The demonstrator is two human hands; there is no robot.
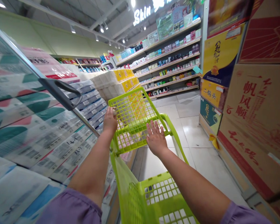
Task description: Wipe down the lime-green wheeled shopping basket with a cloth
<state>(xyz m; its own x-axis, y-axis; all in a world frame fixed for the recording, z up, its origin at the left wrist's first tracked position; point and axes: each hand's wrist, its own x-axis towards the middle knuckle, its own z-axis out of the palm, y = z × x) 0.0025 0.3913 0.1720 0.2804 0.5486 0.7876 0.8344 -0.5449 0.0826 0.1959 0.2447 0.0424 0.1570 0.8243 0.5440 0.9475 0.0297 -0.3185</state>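
A bright green plastic shopping cart (135, 124) with grid panels stands in front of me, tilted in the view. My left hand (110, 120) is closed at the left edge of its upper grid panel. A small pale thing shows beside those fingertips, too small to name. My right hand (156, 137) rests with its palm down and fingers spread against the cart's green crossbar and grid, holding nothing. Below my forearms lies the lower green basket (154, 180) of the cart, with square openings in it.
Wrapped paper packs (49, 133) are stacked close on the left, behind a metal rail with a grey handle (60, 91). Cardboard cartons (256, 124) stand piled on the right. A tiled floor (189, 133) leads to shelves of boxed goods (168, 59).
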